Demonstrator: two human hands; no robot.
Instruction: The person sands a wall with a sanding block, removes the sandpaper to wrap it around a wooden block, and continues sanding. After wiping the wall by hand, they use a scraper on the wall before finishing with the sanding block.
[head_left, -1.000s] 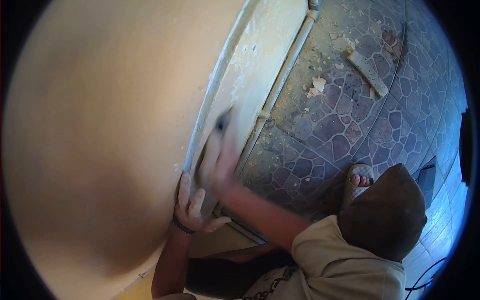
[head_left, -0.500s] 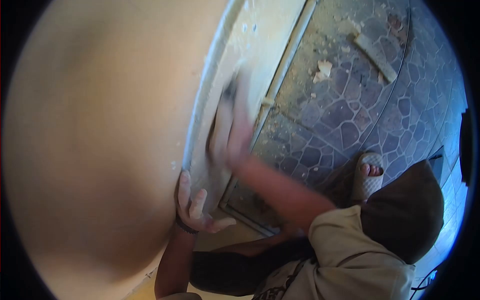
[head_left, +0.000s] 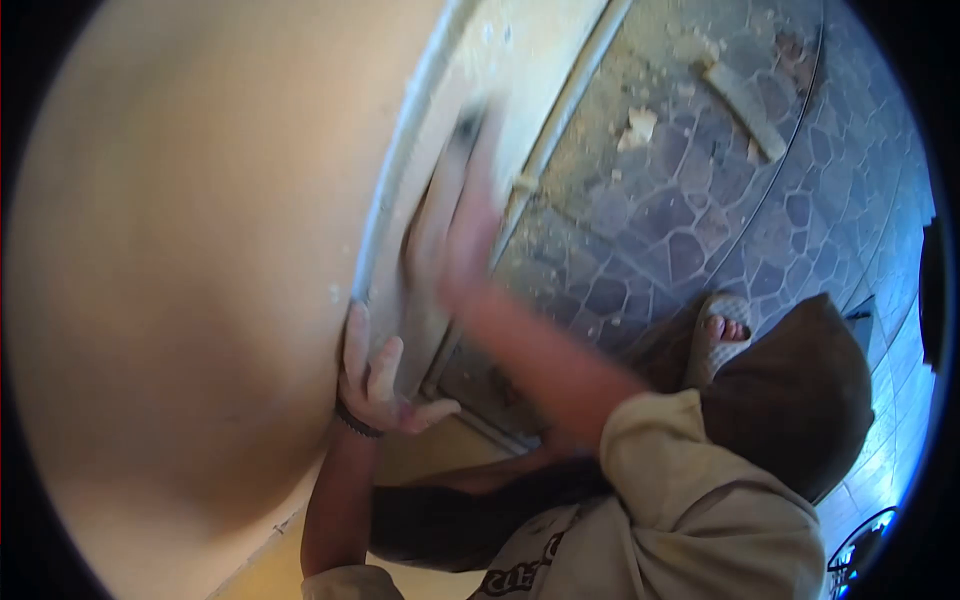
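Lower wall strip (head_left: pixel 525 65): pale, patchy, scuffed; located between a raised ridge (head_left: pixel 388 190) on its left and a slim pipe (head_left: pixel 560 125) on its right, running from near to far.

Right hand (head_left: pixel 470 225): one, blurred, laid lengthwise over the strip, fingers toward the far end. Dark piece (head_left: pixel 466 128) at the fingertips, identity unclear; whether the grip is narrow, wide or closed on that piece, cannot tell.

Left hand (head_left: pixel 375 385): one, dusty, holding nothing; fingers parted, thumb out to the right, a fingertip at the near end of the ridge. Dark bracelet (head_left: pixel 358 420) at the wrist.

Step in hand, by judgement: surface work by the right hand along the strip, the left apparently bracing.

Requirement of any further stroke, by judgement: even pressure, fingers flat, a line kept between ridge and pipe, the left hand clear of the path.

Surroundings: stone-patterned floor (head_left: pixel 690 205) to the right; pale flake (head_left: pixel 638 128) and flat bar (head_left: pixel 745 110) at the far side; sandalled foot (head_left: pixel 712 350) nearer.
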